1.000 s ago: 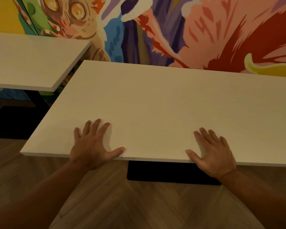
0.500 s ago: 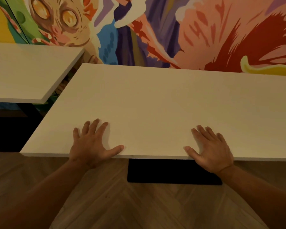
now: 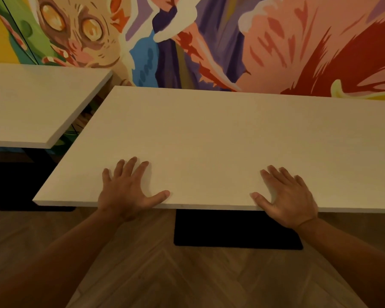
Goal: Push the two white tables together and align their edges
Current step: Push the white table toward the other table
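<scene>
A white table [image 3: 220, 141] fills the middle of the head view, its near edge facing me. My left hand [image 3: 125, 192] lies flat on its top near that edge, fingers spread, thumb along the rim. My right hand [image 3: 287, 198] rests the same way further right. A second white table [image 3: 31, 107] stands at the left, set further back. A narrow gap separates its right edge from the first table's left edge, and the two near edges are out of line.
A colourful painted wall [image 3: 231, 41] runs right behind both tables. A black base plate [image 3: 236, 230] sits on the wooden floor [image 3: 165, 274] under the near table. A dark base and leg [image 3: 13, 181] show under the left table.
The left table now appears lower and closer in view, and the gap beside it looks narrower. Both hands stay flat on the near table's front edge.
</scene>
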A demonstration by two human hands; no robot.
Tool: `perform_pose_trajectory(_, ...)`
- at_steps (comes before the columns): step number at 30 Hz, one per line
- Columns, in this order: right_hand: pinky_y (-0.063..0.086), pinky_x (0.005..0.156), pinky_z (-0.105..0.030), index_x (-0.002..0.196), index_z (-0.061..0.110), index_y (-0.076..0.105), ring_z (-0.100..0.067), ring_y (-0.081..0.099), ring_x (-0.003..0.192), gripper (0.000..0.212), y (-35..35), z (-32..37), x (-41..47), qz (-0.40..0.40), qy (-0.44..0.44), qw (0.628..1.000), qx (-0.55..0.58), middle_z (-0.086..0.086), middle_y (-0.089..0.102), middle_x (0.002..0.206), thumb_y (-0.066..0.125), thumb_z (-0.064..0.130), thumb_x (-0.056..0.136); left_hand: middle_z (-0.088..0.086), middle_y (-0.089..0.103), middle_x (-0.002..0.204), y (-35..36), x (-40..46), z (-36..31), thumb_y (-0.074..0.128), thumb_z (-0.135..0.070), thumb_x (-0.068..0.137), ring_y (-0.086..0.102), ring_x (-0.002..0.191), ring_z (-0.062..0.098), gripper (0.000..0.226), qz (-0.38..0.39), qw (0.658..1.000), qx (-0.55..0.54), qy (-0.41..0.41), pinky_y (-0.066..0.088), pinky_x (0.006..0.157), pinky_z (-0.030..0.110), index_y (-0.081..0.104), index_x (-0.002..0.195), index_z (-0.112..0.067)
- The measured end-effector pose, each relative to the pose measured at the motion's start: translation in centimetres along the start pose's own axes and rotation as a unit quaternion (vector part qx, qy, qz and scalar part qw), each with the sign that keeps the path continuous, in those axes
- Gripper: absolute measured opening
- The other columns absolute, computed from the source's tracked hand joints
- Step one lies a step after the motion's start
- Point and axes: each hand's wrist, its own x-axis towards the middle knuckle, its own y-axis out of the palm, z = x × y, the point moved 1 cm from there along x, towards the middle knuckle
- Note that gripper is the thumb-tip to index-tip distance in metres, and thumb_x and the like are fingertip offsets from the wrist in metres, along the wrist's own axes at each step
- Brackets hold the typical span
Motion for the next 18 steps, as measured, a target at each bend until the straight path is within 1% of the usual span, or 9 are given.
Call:
perform_pose_trajectory(2,0.024,0.124,-0.055,0.16,0.028,0.034,-0.028,0.025,0.156,0.097,0.0,-0.3,1.1,-0.005,0.002,1.0,0.005,-0.001,0.03,0.169,0.01,0.088,0.088,0.004,0.022,0.17,0.3,1.3,-0.2,0.02,-0.106,0.067,0.018,0.156,0.035,0.117,-0.003,1.0,-0.002,0.0,0.016,0.12,0.069,0.027,0.158,-0.033)
perform_pose_trajectory(7,0.025,0.123,-0.055,0.16,0.027,0.035,-0.028,0.025,0.156,0.097,0.1,-1.3,3.8,-0.011,-0.002,1.0,0.011,-0.002,0.031,0.168,0.012,0.087,0.087,0.003,0.02,0.17,0.8,3.9,-0.9,0.017,-0.107,0.065,0.016,0.156,0.034,0.119,-0.004,1.0,0.0,-0.007,0.014,0.12,0.068,0.024,0.158,-0.034)
perform_pose_trajectory(12,0.028,0.121,-0.056,0.158,0.025,0.039,-0.03,0.028,0.155,0.095,0.0,-2.3,6.2,-0.014,-0.009,1.0,0.013,-0.004,0.034,0.167,0.017,0.084,0.088,0.004,0.021,0.17,1.3,6.0,-1.7,0.018,-0.107,0.065,0.018,0.156,0.035,0.119,-0.002,1.0,0.007,-0.005,0.017,0.119,0.069,0.025,0.158,-0.033)
perform_pose_trajectory(18,0.027,0.121,-0.055,0.159,0.024,0.038,-0.03,0.028,0.155,0.093,-0.1,-2.7,8.7,-0.012,-0.012,1.0,0.005,-0.005,0.033,0.168,0.017,0.082,0.089,0.004,0.021,0.169,1.3,8.9,-2.0,0.014,-0.108,0.064,0.018,0.155,0.035,0.12,0.003,1.0,0.022,-0.006,0.02,0.119,0.068,0.024,0.157,-0.032)
